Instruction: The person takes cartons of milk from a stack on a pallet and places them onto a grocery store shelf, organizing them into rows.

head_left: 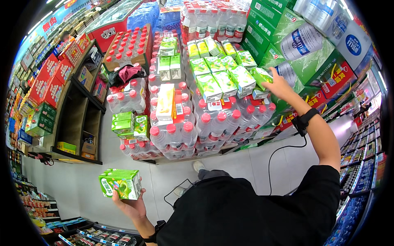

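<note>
My left hand (134,206) is out over the floor, gripping two or more green drink cartons (120,184) side by side from below. To the far right, my right hand (279,85) has its fingers on a tilted green drink carton (261,74) at the edge of a group of like cartons. These green cartons (223,80) lie in rows on shrink-wrapped water bottles with pink-red caps (217,121). Yellow-green cartons (202,48) stand behind them. More green cartons sit on the bottle packs at the middle (170,66) and lower left (141,126).
An orange-and-white carton (165,102) lies on the middle bottle pack. Dark and pink cloth (126,73) covers part of another. Green beer cases (295,46) rise at right. Wooden shelving (74,113) stands left. A black cable (272,153) hangs from my right wrist strap (304,120).
</note>
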Action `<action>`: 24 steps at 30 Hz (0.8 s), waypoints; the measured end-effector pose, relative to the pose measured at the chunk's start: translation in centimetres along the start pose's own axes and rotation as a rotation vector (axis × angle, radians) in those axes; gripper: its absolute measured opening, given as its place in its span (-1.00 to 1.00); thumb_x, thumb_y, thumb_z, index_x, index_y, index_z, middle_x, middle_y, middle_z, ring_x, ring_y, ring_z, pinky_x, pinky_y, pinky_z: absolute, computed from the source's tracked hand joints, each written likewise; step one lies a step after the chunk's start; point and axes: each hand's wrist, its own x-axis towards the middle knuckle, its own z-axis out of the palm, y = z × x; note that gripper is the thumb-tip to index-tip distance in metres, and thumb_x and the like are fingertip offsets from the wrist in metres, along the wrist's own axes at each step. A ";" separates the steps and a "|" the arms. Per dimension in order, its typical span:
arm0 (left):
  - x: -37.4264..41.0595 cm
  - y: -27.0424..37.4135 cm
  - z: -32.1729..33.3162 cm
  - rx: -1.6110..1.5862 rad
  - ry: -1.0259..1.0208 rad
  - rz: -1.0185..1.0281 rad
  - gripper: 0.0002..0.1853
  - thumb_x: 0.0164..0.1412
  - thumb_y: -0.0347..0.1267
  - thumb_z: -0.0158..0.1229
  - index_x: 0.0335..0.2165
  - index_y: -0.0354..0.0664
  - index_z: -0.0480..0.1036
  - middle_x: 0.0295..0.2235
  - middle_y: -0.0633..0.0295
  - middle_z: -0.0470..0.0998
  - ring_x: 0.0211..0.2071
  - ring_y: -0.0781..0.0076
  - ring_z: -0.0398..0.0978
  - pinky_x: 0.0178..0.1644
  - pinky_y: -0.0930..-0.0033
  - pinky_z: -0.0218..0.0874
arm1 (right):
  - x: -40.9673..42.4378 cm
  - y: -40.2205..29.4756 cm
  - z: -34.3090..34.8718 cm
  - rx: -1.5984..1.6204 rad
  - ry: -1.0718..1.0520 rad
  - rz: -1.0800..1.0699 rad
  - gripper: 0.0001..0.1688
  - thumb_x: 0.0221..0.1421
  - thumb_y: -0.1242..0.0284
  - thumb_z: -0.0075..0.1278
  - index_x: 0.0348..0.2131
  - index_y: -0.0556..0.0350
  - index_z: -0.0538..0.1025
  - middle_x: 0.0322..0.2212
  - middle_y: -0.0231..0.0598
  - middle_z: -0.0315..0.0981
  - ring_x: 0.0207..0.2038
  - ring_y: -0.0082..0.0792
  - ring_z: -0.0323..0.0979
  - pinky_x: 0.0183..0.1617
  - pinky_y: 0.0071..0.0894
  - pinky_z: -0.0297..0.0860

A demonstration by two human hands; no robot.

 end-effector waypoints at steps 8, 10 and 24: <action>-0.1 -0.4 -2.3 -0.029 -0.068 -0.053 -0.29 0.24 0.06 -0.05 0.21 -0.10 0.15 -0.03 0.04 0.47 -0.15 -0.04 0.54 -0.44 0.16 0.39 | -6.1 -2.4 -3.3 1.321 -0.151 0.208 -0.40 0.23 0.00 -0.20 0.01 0.09 0.35 -0.36 -0.22 0.45 -0.50 -0.37 0.38 -0.43 -0.48 0.31; 0.0 -0.6 -2.4 -0.038 -0.101 -0.068 -0.30 0.24 0.06 -0.06 0.20 -0.11 0.15 -0.03 0.04 0.47 -0.15 -0.03 0.54 -0.44 0.16 0.39 | -8.8 -4.8 -3.3 1.637 -0.276 0.225 -0.32 0.28 -0.01 -0.36 0.06 0.16 0.34 -0.24 -0.11 0.45 -0.45 -0.38 0.28 -0.41 -0.50 0.26; -2.9 -0.3 -5.2 -0.141 -0.208 -0.092 -0.37 0.25 -0.15 0.02 0.13 -0.40 0.26 0.09 0.07 0.41 0.09 0.25 0.40 0.25 0.18 0.11 | -18.3 -18.1 9.4 2.346 -1.207 -0.033 0.07 0.06 -0.20 0.02 0.30 0.06 0.09 0.09 -0.17 0.15 -0.27 -0.27 0.20 -0.22 -0.28 0.28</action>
